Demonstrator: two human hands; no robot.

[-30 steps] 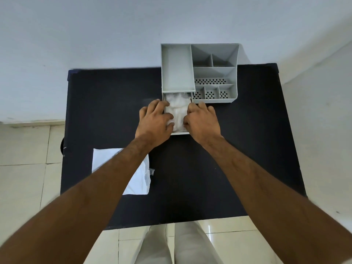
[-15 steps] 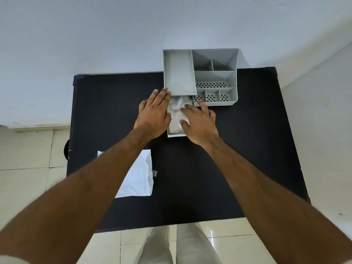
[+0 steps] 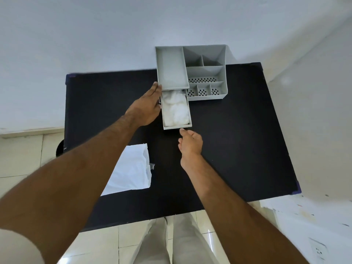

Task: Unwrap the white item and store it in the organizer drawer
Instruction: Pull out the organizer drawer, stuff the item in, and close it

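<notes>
white item (image 3: 176, 109): bunched in the pulled-out drawer (image 3: 178, 127) of the grey organizer (image 3: 204, 73), 12 o'clock on the table (image 3: 238, 140)
left hand (image 3: 145, 109): fingers straight, pressed together, flat against drawer's 9 o'clock wall
right hand (image 3: 190, 144): fingers loosely curled, holding nothing; fingertip at drawer front
wrapper (image 3: 131, 170): flat, 8 o'clock of drawer

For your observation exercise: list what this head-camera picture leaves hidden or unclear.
- Drawer back end: under the organizer tray.
- White item: crumpled, its kind unclear.
- Drawer front and handle: facing away from the camera.
- Wrapper near corner: behind the left forearm.
- Left hand palm: turned away, contact unclear.
</notes>
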